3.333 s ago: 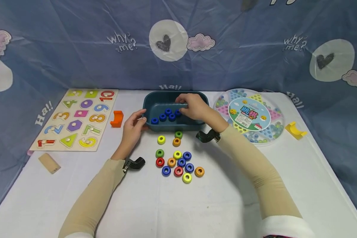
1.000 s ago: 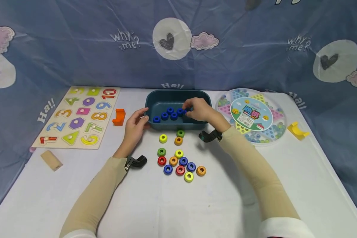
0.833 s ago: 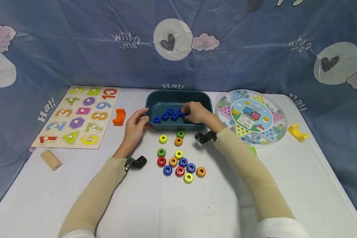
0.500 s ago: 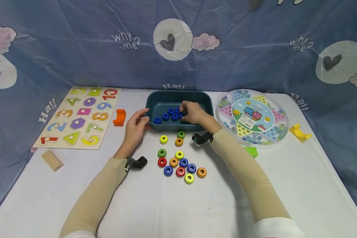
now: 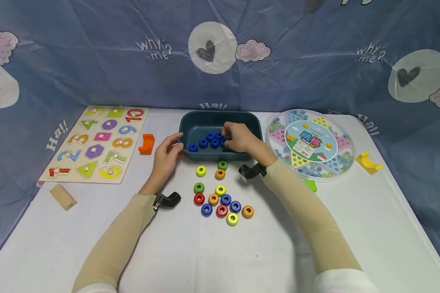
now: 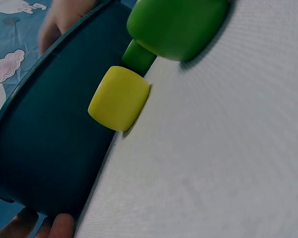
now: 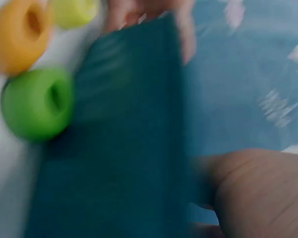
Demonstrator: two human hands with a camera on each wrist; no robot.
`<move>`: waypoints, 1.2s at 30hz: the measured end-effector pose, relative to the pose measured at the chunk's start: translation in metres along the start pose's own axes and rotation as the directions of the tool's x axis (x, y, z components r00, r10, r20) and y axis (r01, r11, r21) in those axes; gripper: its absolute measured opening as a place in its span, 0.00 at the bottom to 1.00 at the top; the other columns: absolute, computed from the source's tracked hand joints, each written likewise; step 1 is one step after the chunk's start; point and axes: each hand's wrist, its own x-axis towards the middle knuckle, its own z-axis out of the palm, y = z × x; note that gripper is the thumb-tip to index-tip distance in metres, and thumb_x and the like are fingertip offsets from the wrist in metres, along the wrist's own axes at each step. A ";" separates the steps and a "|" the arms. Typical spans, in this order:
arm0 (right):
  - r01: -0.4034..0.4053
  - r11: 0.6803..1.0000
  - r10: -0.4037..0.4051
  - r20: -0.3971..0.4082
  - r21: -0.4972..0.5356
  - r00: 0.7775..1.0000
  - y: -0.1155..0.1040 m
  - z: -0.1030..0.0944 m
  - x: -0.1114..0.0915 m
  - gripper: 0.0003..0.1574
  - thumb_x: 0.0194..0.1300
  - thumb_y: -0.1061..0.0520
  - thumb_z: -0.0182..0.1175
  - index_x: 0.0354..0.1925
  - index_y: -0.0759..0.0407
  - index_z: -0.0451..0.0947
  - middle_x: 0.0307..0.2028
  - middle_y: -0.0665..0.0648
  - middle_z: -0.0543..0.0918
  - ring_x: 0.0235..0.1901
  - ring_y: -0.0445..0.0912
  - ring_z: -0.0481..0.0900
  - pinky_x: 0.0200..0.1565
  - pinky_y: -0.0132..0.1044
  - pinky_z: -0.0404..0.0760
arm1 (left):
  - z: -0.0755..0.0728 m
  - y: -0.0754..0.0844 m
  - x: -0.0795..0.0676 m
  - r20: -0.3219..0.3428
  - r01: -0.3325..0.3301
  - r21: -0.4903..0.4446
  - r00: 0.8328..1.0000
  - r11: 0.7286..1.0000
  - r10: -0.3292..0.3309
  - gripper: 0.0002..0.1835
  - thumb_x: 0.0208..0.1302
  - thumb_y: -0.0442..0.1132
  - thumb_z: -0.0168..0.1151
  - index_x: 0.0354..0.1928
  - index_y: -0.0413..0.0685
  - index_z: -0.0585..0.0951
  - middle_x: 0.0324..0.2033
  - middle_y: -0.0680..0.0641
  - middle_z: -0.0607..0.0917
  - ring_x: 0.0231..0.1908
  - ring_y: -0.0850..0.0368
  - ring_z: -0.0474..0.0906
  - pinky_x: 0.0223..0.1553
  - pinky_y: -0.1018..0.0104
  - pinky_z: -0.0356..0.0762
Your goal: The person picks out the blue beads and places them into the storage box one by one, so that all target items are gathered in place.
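Note:
My left hand (image 5: 166, 155) grips the left end of a dark teal tray (image 5: 201, 156), thumb and fingers at its rim. In the left wrist view its fingertips (image 6: 62, 227) show at the tray's lower end. My right hand (image 5: 240, 138) reaches over the tray's right half, thumb and index finger bent at a blue ring bead (image 5: 223, 143), partly hidden by them. Several more blue beads (image 5: 203, 143) lie beside it on the tray floor. In the blurred right wrist view, the right hand (image 7: 253, 191) is bent over the tray wall, its fingertips hidden.
In front of the tray lie several loose ring beads, including a yellow bead (image 5: 201, 171) and a red bead (image 5: 221, 210). A number puzzle board (image 5: 95, 142), an orange block (image 5: 146, 144) and a wooden block (image 5: 63, 197) lie left; a marble game (image 5: 309, 142), green block (image 5: 310, 185) and yellow block (image 5: 368, 162) right.
One more blue bead shows in the tray than 3.3 s ago. Over the last second my right hand and the bead at its fingertips shift slightly left. My left hand keeps its place.

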 end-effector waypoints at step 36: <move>0.528 0.848 -0.508 0.226 -0.034 0.831 -0.059 0.079 -0.112 0.10 0.57 0.57 0.67 0.39 0.49 0.81 0.34 0.44 0.80 0.31 0.35 0.71 0.36 0.23 0.71 | 0.001 0.027 -0.012 0.027 -0.008 0.001 1.000 1.000 0.008 0.22 0.72 0.36 0.50 0.65 0.39 0.71 0.63 0.36 0.72 0.48 0.52 0.78 0.48 0.61 0.85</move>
